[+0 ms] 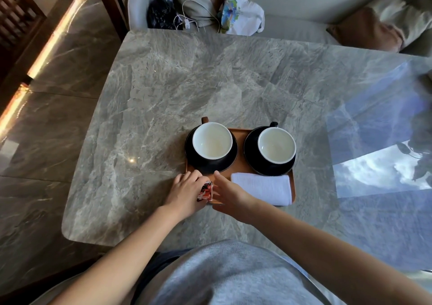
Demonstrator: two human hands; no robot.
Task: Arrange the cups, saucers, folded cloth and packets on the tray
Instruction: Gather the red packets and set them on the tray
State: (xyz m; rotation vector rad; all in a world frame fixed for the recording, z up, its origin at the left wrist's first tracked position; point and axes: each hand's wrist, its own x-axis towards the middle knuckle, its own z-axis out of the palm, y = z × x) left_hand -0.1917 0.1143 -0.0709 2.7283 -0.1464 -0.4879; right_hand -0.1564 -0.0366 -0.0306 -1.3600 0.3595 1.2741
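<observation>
A brown tray (240, 164) lies on the marble table. On it stand two white-lined cups, the left cup (212, 140) on a black saucer (224, 164) and the right cup (276, 145) on another black saucer (251, 150). A folded white cloth (263, 187) lies on the tray's near right part. My left hand (185, 191) is at the tray's near left corner, holding red-and-white packets (206, 191). My right hand (230, 196) is beside the packets, fingers extended, touching them and covering the tray's near edge.
The grey marble table (163, 106) stretches away beyond the tray, with a bright window reflection (378, 150) on its right part. Behind the table a sofa holds a black bag (161, 12), a white cable (196, 17) and a printed plastic bag (238, 12).
</observation>
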